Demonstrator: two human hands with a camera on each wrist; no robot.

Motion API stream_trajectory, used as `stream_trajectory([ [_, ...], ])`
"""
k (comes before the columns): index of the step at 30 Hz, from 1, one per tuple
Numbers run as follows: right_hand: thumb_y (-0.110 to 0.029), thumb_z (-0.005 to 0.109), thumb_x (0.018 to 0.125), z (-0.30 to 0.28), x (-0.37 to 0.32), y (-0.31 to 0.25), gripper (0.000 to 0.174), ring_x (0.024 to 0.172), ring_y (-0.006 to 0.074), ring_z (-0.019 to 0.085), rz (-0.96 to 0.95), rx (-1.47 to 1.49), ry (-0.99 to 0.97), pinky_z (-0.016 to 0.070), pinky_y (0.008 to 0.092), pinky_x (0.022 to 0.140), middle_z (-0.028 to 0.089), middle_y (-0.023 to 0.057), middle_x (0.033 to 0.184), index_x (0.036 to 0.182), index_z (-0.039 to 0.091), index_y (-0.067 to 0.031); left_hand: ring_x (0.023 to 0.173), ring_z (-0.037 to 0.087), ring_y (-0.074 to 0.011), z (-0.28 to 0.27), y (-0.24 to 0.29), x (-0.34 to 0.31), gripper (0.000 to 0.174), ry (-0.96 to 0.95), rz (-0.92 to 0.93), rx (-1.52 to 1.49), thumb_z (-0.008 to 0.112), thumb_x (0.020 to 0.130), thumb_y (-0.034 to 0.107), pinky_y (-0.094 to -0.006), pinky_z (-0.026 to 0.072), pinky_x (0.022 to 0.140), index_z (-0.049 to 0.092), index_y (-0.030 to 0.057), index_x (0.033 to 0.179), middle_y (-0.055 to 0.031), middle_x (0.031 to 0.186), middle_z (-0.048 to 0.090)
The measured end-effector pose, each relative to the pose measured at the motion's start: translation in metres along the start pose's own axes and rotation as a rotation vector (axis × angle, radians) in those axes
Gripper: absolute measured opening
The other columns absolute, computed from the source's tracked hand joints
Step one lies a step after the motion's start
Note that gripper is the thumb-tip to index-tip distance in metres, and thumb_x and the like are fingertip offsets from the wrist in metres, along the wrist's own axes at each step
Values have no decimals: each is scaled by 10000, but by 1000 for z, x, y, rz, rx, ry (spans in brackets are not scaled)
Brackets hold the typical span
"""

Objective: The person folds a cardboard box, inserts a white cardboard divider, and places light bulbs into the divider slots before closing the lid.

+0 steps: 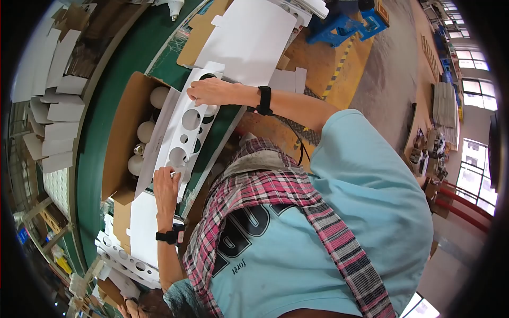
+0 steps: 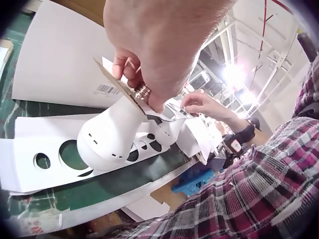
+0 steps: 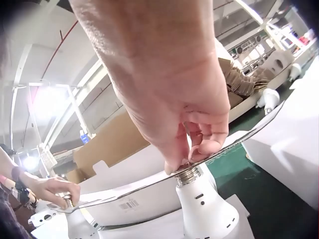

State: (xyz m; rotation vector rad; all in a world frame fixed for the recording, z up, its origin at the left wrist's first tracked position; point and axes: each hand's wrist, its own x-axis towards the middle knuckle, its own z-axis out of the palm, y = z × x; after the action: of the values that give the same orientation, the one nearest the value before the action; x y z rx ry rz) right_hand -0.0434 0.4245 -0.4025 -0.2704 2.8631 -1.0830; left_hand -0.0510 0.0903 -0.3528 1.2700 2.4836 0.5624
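My left hand [image 1: 166, 190] pinches the metal screw base of a white light bulb [image 2: 107, 134], whose round end points down. Farther along the same strip, my right hand [image 1: 212, 91] has its fingertips on the screw base of a second light bulb [image 3: 204, 206]. Both bulbs hang under a thin cardboard strip [image 3: 239, 142], seen edge-on in the right wrist view, with their bases at its edge. Below them lies a white cardboard insert [image 2: 40, 169] with round holes of several sizes.
Beside the insert stands an open brown carton [image 1: 119, 132] with several round bulbs inside. A white flap [image 1: 249, 37] extends past my right hand. The green work surface [image 1: 93, 138] runs behind the carton, with stacked white boxes [image 1: 58, 114] beyond. Another person's hand [image 1: 132, 307] shows low down.
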Motion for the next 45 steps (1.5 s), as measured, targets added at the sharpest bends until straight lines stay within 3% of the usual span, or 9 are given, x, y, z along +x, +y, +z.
stream_trajectory([
  [4, -178, 635, 786, 1, -20, -5, 219, 789, 311, 542, -49, -53, 61, 445, 403, 702, 487, 134, 864, 886, 517, -22, 819, 482, -307, 3, -3, 0, 189, -13, 27, 25, 621, 795, 107, -409, 383, 727, 503, 20, 915, -133, 829, 493],
  [11, -180, 631, 801, 7, -41, -7, 223, 818, 297, 552, -66, 5, 70, 456, 375, 696, 468, 111, 884, 906, 510, -25, 823, 487, -304, 2, -4, -5, 210, 25, 57, 17, 638, 770, 128, -406, 382, 719, 510, 34, 907, -114, 845, 502],
  [13, -155, 633, 789, -13, -34, -25, 219, 793, 311, 557, 12, 64, 21, 457, 373, 684, 478, 123, 888, 894, 506, -10, 807, 485, -296, -28, 2, -12, 200, 84, 4, 76, 637, 777, 139, -405, 379, 713, 517, 38, 901, -108, 822, 500],
  [20, -119, 613, 797, -59, 44, -118, 156, 725, 259, 556, -258, -16, 237, 468, 366, 655, 472, 98, 888, 899, 540, -27, 805, 501, -299, -127, -3, -36, 155, 402, -145, 300, 627, 803, 96, -403, 404, 718, 530, 17, 895, -118, 829, 507],
  [23, -65, 570, 780, -37, 81, -110, 122, 750, 320, 575, -369, -110, 250, 468, 407, 655, 467, 140, 929, 886, 550, -9, 810, 512, -300, -122, -30, -30, 131, 381, -106, 312, 616, 789, 61, -388, 422, 704, 540, 31, 892, -112, 821, 510],
  [27, -81, 578, 749, -14, 102, -103, 154, 765, 355, 571, -300, -96, 111, 475, 425, 684, 505, 189, 899, 871, 572, 14, 838, 538, -306, -100, -65, -30, 128, 316, -157, 266, 619, 780, 63, -395, 445, 702, 540, 46, 879, -110, 842, 534],
  [37, -128, 592, 739, -15, 122, -117, 190, 879, 352, 557, -264, -280, -150, 450, 415, 792, 558, 188, 889, 864, 624, 12, 857, 554, -330, -84, -90, -33, 166, 262, -207, 178, 622, 749, 24, -419, 458, 711, 526, 52, 882, -125, 844, 553],
  [41, -140, 585, 750, -14, 116, -106, 188, 866, 338, 553, -325, -266, -14, 445, 417, 784, 550, 181, 919, 868, 619, 3, 891, 555, -333, -76, -86, -29, 177, 250, -224, 178, 620, 732, 8, -423, 462, 735, 529, 43, 880, -133, 872, 557],
  [45, -148, 589, 748, -26, 121, -91, 180, 847, 324, 550, -272, -210, -127, 444, 403, 771, 550, 170, 865, 845, 601, 2, 906, 555, -334, -70, -89, -21, 176, 236, -184, 233, 613, 716, -15, -419, 467, 763, 534, 24, 868, -143, 903, 560],
])
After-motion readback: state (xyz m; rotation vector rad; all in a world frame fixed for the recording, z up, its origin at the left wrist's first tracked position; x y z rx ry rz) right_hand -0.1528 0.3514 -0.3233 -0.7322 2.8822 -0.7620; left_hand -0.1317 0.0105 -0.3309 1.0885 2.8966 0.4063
